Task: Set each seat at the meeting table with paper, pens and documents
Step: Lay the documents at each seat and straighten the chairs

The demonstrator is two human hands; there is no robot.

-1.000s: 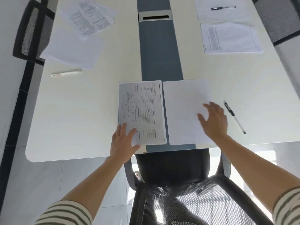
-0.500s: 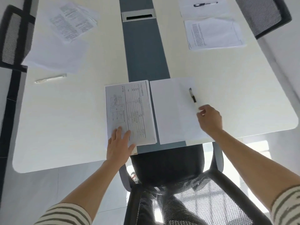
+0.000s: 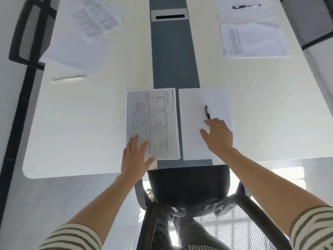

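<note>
At the near end of the white meeting table (image 3: pixel 81 123), a printed document (image 3: pixel 158 120) and a blank sheet of paper (image 3: pixel 194 109) lie side by side. My left hand (image 3: pixel 135 157) rests flat on the document's near left corner. A pen with a black cap (image 3: pixel 207 111) lies on the blank sheet. My right hand (image 3: pixel 219 136) covers the pen's near end, with the fingers fairly straight and the thumb spread away to the left. The pen's barrel is hidden under that hand.
A black mesh chair (image 3: pixel 189 183) stands between me and the table edge. The left seat has loose papers (image 3: pixel 77 53) and a white pen (image 3: pixel 68 79). The right seat has a printed document (image 3: pixel 252 40) and a black pen (image 3: pixel 246 6). A cable box (image 3: pixel 169 15) sits in the grey centre strip.
My right hand picked the pen up from the table right of the blank sheet and carried it left onto the sheet. The fingers have since flattened. My left hand stayed on the document.
</note>
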